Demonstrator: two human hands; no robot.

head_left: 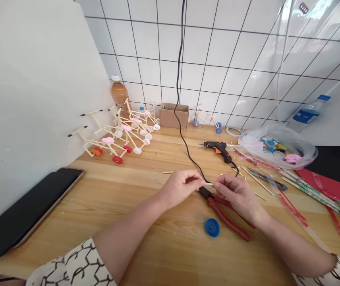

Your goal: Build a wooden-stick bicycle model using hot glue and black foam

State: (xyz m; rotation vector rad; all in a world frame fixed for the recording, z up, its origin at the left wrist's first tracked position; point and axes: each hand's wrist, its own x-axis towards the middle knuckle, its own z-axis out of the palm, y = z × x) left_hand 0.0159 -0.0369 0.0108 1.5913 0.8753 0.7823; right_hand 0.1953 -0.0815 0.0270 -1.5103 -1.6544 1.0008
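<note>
Between my two hands stretches a short, thin wooden stick point(208, 184), pinched at both ends above the table. My left hand point(182, 186) has thumb and fingers closed on its left end. The other end sits in the closed fingertips of my right hand point(239, 195). Red-handled pliers point(225, 217) lie beneath my right hand, their dark jaws pointing toward my left fingertips. A blue bottle cap point(212, 227) rests on the table just left of the pliers' handles. Another thin stick point(167, 172) lies behind my left hand.
Several stick-and-cap models point(125, 129) stand at the back left, near an orange drink bottle point(120, 93). A cardboard box point(174, 116), glue gun point(219, 148), scissors point(267, 178) and plastic bag of caps point(280, 149) lie farther back. A black cable point(184, 139) hangs down onto the table.
</note>
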